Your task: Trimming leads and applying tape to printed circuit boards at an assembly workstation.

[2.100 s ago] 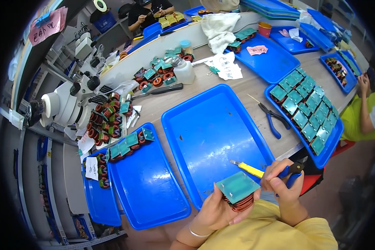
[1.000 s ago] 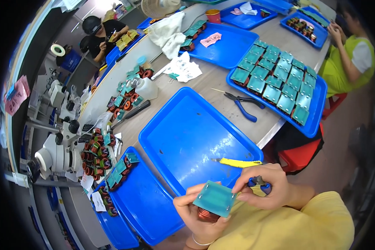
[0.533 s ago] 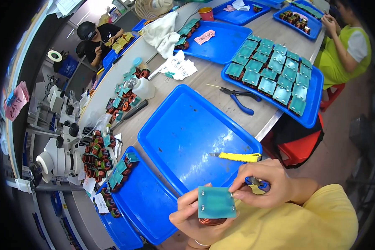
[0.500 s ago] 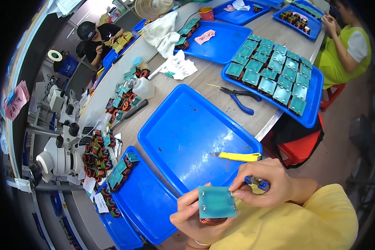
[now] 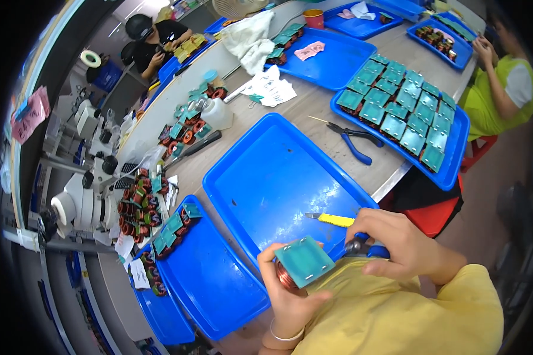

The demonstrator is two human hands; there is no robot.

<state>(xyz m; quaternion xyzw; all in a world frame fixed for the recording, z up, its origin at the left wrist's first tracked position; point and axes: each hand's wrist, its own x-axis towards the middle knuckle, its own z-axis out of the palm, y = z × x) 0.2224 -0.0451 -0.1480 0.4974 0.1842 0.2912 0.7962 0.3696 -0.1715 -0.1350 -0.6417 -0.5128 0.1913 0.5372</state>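
Head view: copper-wound coil with green circuit board (image 5: 305, 261), gripped in left hand (image 5: 294, 305) at near edge of blue tray (image 5: 266, 183). Right hand (image 5: 391, 242) curls round blue-handled cutters (image 5: 378, 252), partly hiding yellow utility knife (image 5: 336, 220). Beyond: long-nose pliers (image 5: 355, 147) on bench (image 5: 314, 139), beside coil-filled tray (image 5: 459, 142).

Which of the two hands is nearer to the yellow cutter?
Right. The right hand overlaps the cutter at its handle end in view; the left hand is farther, below and to its left, holding a green-topped coil.
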